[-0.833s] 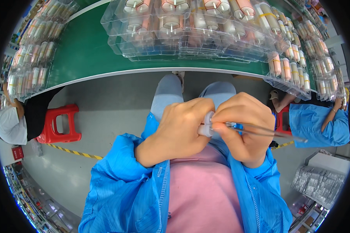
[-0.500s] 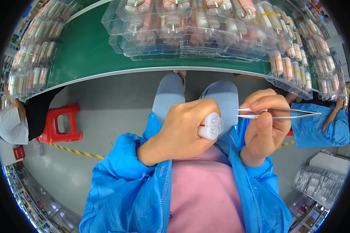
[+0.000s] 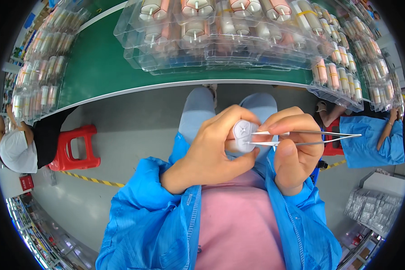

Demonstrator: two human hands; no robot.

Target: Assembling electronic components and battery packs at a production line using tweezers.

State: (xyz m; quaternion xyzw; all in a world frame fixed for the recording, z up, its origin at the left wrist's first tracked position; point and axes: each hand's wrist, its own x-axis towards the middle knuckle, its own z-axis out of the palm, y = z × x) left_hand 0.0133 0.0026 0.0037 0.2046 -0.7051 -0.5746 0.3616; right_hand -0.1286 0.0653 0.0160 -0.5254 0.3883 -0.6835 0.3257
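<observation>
My left hand (image 3: 210, 155) is closed around a bundle of short white cylinders (image 3: 244, 136), whose ends face up and carry small thin stems. In my right hand (image 3: 297, 150) a pair of metal tweezers (image 3: 335, 134) is pinched between thumb and fingers, its bend pointing right. The two tweezer tips are a little apart and reach the stems on the bundle's end; whether they grip a stem I cannot tell. Both hands are held over my lap, in front of the table edge.
Ahead, a green table (image 3: 99, 63) bears stacked clear plastic trays (image 3: 175, 56) of pink, grey and white cylinders. More cylinder bundles (image 3: 33, 96) stand at the left. A red stool (image 3: 76, 148) and a person in a white cap (image 3: 15, 150) are left; a person in blue (image 3: 369, 139) sits right.
My right hand has moved left, bringing the tweezer tips from beside the bundle to its end. My left hand has turned the bundle slightly and its fingers have loosened outward.
</observation>
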